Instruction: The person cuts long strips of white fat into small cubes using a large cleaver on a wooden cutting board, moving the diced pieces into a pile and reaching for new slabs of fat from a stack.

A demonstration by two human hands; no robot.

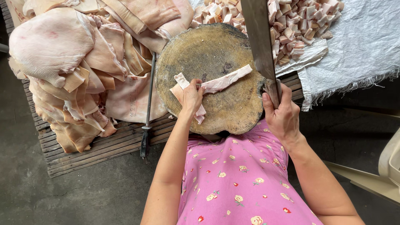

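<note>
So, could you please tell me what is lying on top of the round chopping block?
A strip of pork skin lies across the chopping block, pinned by the left hand. The strip's end under that hand is hidden.

A low slatted wooden platform (pixel 104 146) sits on a dark concrete floor (pixel 62 196). On its left part lies a heap of pale pork skin sheets (pixel 71 62). A round, worn chopping block (pixel 208 54) stands beside the heap, and a long sharpening steel (pixel 148 104) lies between the two, its dark handle toward the platform's near edge. A white woven sack sheet (pixel 358 41) covers the right part, bearing a pile of cubed fat (pixel 291 25).
</note>
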